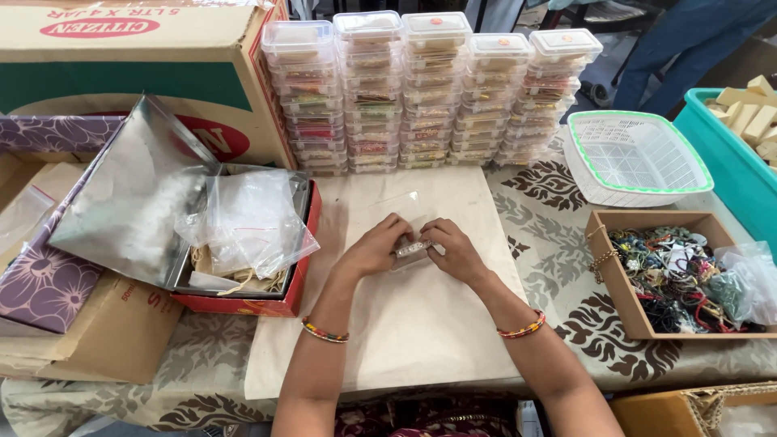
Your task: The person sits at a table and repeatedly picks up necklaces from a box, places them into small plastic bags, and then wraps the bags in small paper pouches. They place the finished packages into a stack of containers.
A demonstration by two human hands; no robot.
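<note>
Both hands meet near the middle of the view over a plain beige cloth (405, 324): the left hand (374, 249) and the right hand (455, 252) pinch a small flat clear packet (411, 248) between them, fingers curled in and pressed on its two ends, thumbs underneath (a beaded band sits on each wrist). The packet lies just above the cloth at the centre, with a second clear sleeve (396, 204) flat on the cloth at its 12 o'clock. Beyond that, five stacks of lidded clear boxes (429, 89) stand in a row at 12 o'clock. One white mesh basket (635, 158) with a green rim sits at 2 o'clock, one teal bin (732, 162) of pale blocks beside it at the right edge, and one shallow brown tray (627, 291) of tangled bracelets at 3 o'clock. At 9 o'clock a red-sided open box (303, 267) holds clear plastic bags (247, 218), its silvery lid (129, 202) tilted up; one big cardboard carton (146, 65) stands at 11 o'clock. The cloth is free on both sides of the forearms, down to the near edge. Under it lies a patterned tablecloth (550, 194); a person's blue-clad legs (688, 40) show at 1 o'clock.
</note>
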